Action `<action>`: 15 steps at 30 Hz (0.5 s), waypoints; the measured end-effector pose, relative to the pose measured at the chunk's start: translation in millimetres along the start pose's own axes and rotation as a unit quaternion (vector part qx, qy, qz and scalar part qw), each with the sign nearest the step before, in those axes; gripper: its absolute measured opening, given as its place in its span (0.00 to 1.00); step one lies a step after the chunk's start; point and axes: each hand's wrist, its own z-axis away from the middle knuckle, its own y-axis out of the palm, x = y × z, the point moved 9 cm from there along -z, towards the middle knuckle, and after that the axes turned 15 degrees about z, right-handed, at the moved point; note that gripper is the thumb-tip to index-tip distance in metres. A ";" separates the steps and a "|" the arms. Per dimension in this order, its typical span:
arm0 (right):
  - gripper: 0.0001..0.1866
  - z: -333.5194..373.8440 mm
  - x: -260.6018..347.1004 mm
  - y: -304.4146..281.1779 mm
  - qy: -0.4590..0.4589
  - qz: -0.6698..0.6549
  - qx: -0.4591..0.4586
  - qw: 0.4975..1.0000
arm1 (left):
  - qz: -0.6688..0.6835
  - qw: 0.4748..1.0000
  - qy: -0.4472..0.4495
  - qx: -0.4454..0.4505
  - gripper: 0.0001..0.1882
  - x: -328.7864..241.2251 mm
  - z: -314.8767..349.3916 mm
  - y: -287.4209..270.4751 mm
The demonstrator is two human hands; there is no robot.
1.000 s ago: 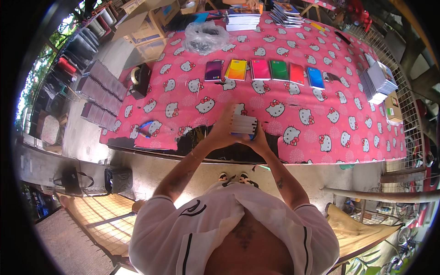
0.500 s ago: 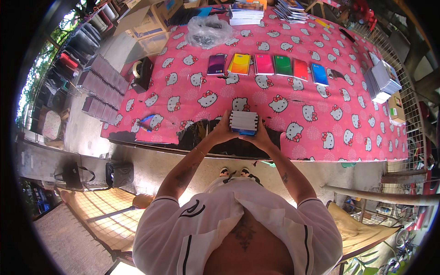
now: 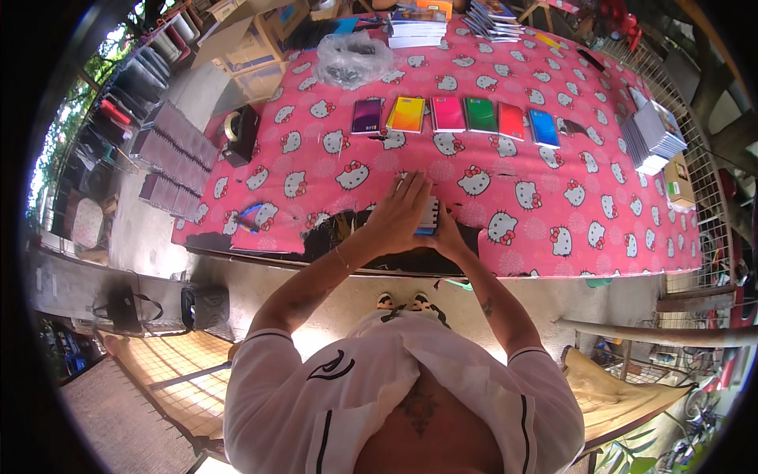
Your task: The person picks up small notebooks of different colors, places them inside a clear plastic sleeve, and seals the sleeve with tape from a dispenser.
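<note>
A small stack of spiral-bound notebooks (image 3: 429, 215) stands at the table's near edge, its white page edges and black binding partly showing. My left hand (image 3: 395, 209) lies over the top and left side of the stack, fingers stretched out and covering much of it. Against its right side my right hand (image 3: 448, 235) is closed, steadying it. Beyond them runs a row of small notebooks: purple (image 3: 366, 116), yellow (image 3: 408, 114), pink (image 3: 448, 114), green (image 3: 481, 115), red (image 3: 511, 122) and blue (image 3: 544, 128).
A pink patterned cloth (image 3: 339, 209) covers the table, torn near me. At left are a tape dispenser (image 3: 241, 136), bound stacks (image 3: 175, 142) and cardboard boxes (image 3: 257, 39). A plastic bag (image 3: 354, 59) and book piles (image 3: 416, 29) sit farther back; another pile (image 3: 654, 138) stands right.
My left hand has shifted from the stack's left side to lie over its top, hiding much of it. The right hand stays at the right side. The view has moved slightly.
</note>
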 end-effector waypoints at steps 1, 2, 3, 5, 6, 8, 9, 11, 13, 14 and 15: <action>0.50 1.3 3.1 -0.1 -0.007 0.024 -0.007 1.000 | -0.004 0.999 -0.017 0.038 0.53 12.5 -1.5 6.6; 0.51 2.7 3.9 -3.9 -0.013 0.051 -0.014 0.999 | -0.005 0.997 -0.032 0.075 0.51 20.8 -2.1 14.7; 0.51 -0.3 9.5 -3.6 -0.013 0.060 0.006 0.998 | 0.001 0.997 -0.035 0.062 0.48 21.8 0.2 5.5; 0.51 -1.6 29.4 -4.3 -0.017 0.077 0.050 0.996 | 0.011 0.998 -0.048 0.031 0.44 22.3 13.7 -15.4; 0.50 -5.2 55.8 -4.0 -0.047 0.090 0.057 0.993 | 0.031 0.997 -0.061 -0.025 0.43 27.7 29.0 -35.1; 0.49 -11.0 96.3 -3.6 -0.094 0.117 0.063 0.987 | 0.076 0.986 -0.074 -0.129 0.41 38.0 62.4 -66.9; 0.44 -18.0 101.6 3.7 -0.107 0.010 0.073 0.992 | 0.159 0.962 -0.173 -0.138 0.38 55.6 79.8 -80.8; 0.38 -39.4 119.4 14.1 -0.147 0.011 0.017 0.989 | 0.341 0.867 -0.259 -0.252 0.39 116.6 137.6 -90.8; 0.33 -62.3 130.8 36.0 -0.171 0.036 -0.024 0.984 | 0.411 0.795 -0.282 -0.346 0.34 158.9 180.8 -121.0; 0.30 -77.9 133.2 56.9 -0.185 0.059 -0.034 0.980 | 0.442 0.760 -0.285 -0.383 0.31 191.6 207.3 -126.1; 0.27 -92.5 137.2 80.9 -0.198 0.080 -0.041 0.976 | 0.470 0.721 -0.288 -0.420 0.29 225.4 235.5 -130.3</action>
